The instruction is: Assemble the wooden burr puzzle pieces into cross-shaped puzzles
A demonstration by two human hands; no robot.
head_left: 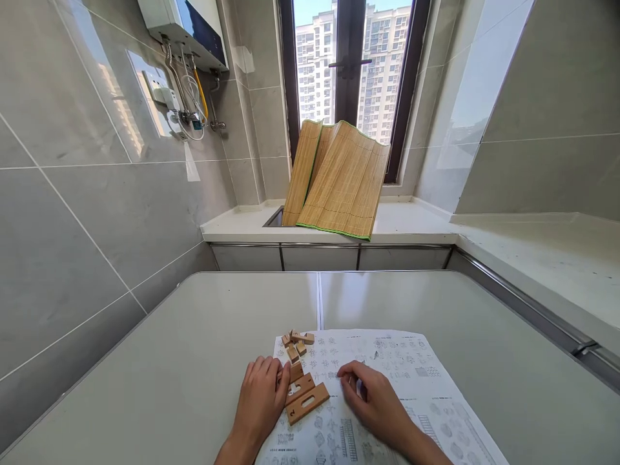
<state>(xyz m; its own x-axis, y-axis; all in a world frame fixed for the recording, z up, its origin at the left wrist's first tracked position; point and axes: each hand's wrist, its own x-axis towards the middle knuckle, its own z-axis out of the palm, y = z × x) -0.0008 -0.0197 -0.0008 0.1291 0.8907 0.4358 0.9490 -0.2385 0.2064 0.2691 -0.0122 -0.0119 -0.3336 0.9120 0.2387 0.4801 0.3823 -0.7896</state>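
Note:
A printed paper sheet [387,381] covered with small diagrams lies on the grey table [194,361]. Flat wooden puzzle blocks [306,402] with slots sit on the sheet's left part. A small heap of wooden pieces [297,342] lies just beyond them. My left hand [260,397] rests palm down at the sheet's left edge, fingers stretched, touching the side of the flat blocks. My right hand [371,397] lies on the paper to the right of the blocks, fingers curled down onto the sheet, with nothing visible in it.
A folded bamboo mat [339,177] leans against the window on the white counter [416,223] behind the table. A water heater [186,26] with hoses hangs on the left tiled wall. A counter edge [533,303] runs along the right.

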